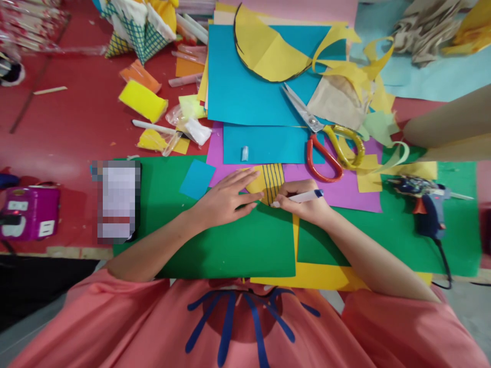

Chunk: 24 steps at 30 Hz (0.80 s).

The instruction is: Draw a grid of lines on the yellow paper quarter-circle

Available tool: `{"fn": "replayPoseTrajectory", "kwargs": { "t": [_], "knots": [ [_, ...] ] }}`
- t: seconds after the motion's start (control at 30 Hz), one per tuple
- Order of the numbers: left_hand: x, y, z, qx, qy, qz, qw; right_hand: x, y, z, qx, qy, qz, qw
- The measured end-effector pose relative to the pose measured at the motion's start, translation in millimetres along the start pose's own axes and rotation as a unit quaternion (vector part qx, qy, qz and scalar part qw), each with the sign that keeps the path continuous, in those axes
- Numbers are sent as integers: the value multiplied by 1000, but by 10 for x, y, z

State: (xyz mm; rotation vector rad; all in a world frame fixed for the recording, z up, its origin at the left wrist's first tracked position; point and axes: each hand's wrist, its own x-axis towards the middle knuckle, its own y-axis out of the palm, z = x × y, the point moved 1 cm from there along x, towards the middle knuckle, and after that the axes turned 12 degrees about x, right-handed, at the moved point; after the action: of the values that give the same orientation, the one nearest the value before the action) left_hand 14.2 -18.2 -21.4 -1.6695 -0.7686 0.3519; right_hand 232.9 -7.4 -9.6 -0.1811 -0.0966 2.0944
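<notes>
A small yellow paper piece (258,183) lies at the middle of the work area, with several dark lines drawn across its right part. My left hand (230,200) rests flat with fingers spread, its fingertips on the left part of that paper. In my right hand (307,204) is a white marker pen (305,196) with a dark blue end, its tip down by the lines at the paper's right edge. A small whitish pen cap (245,153) lies on the blue paper just above. Under both hands is green paper (230,250).
Open scissors (315,125) lie above my right hand. A glue gun (431,209) with a cord is at the right, a phone (118,202) at the left. Behind are a yellow cut shape (268,48), yellow scraps (345,71) and blue sheets (226,87). A purple box (30,212) stands far left.
</notes>
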Motion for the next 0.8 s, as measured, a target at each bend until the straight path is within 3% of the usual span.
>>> {"fn": "replayPoseTrajectory", "kwargs": {
  "t": [0.13,0.3,0.4,0.53,0.8],
  "knots": [
    [-4,0,7,5,-3,2,1000,17,-57,-6,57,25,-29,998],
    [-18,6,-3,14,12,14,1000,28,-117,-86,174,56,-143,973],
    [-26,7,-48,17,54,19,998,20,-120,-121,213,29,-190,958],
    [-23,-10,-116,27,83,24,996,20,-102,-114,156,-37,-178,971],
    [-10,-26,-136,36,74,16,996,94,-73,-128,37,-27,-119,992]
  ]
}}
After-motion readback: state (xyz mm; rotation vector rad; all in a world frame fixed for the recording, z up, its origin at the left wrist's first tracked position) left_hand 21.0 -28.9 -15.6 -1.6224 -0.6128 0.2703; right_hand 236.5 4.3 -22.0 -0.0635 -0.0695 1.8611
